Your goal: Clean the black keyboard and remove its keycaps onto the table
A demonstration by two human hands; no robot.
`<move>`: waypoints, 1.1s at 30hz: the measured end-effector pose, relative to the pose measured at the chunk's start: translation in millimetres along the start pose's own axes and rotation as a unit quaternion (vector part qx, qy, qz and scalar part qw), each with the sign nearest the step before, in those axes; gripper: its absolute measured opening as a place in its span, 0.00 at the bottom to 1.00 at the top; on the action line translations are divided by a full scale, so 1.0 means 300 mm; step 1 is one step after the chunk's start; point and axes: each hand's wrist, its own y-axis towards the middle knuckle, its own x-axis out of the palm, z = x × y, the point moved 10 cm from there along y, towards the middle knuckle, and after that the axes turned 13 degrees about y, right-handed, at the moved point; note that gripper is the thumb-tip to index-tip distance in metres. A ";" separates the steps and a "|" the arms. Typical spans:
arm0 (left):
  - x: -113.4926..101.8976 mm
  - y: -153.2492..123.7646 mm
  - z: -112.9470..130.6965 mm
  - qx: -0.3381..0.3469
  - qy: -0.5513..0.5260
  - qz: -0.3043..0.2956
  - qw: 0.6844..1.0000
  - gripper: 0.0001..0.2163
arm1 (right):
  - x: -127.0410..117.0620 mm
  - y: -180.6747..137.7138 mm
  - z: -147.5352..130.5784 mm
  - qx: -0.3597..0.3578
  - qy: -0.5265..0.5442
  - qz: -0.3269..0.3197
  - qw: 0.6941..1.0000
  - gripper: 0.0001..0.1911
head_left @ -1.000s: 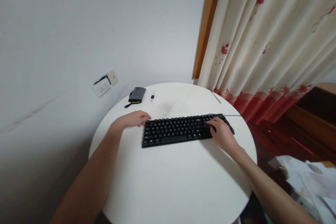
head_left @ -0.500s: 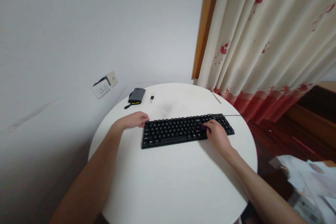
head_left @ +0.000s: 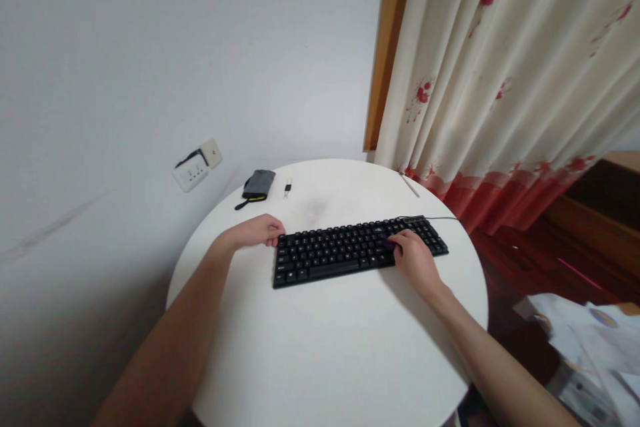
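Note:
A black keyboard point(head_left: 330, 255) lies slightly slanted across the round white table point(head_left: 320, 347). At its far left corner, my left hand point(head_left: 261, 231) is closed, with thumb and fingers pinching the edge. My right hand point(head_left: 414, 255) is over the keys toward the right side, its fingers pressed around a small dark purple object point(head_left: 389, 243). That object touches or hovers just above the keys; its kind is too small to make out, and my fingers cover part of it.
Behind the keyboard lie a folded grey cloth point(head_left: 259, 185) with a dark loop, a small black-and-clear item point(head_left: 288, 187) and a thin pale stick point(head_left: 410, 185). A cable point(head_left: 440, 218) runs off the right edge. A wall socket point(head_left: 191, 173) and a curtain point(head_left: 450, 113) border the table.
The keyboard's left end has shifted slightly right and toward me. My right hand stays over nearly the same keys with the purple object. The camera view has moved a little.

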 end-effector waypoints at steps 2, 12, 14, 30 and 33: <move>0.012 0.004 0.016 0.007 -0.009 -0.007 1.000 0.14 | -0.016 0.002 0.002 -0.002 0.011 0.019 1.000 0.18; 0.048 0.011 0.063 0.018 -0.038 -0.038 0.998 0.14 | 0.059 -0.017 -0.075 -0.060 0.057 -0.069 0.994 0.20; 0.049 0.010 0.065 0.020 -0.038 -0.039 0.998 0.15 | 0.007 -0.002 -0.001 -0.013 0.017 -0.011 1.000 0.18; 0.063 0.025 0.051 0.029 -0.042 -0.047 0.998 0.13 | 0.018 0.007 -0.017 -0.025 0.011 -0.015 1.000 0.18; 0.060 0.019 0.061 0.028 -0.048 -0.045 0.997 0.13 | -0.039 0.023 0.028 0.006 0.000 0.039 0.999 0.16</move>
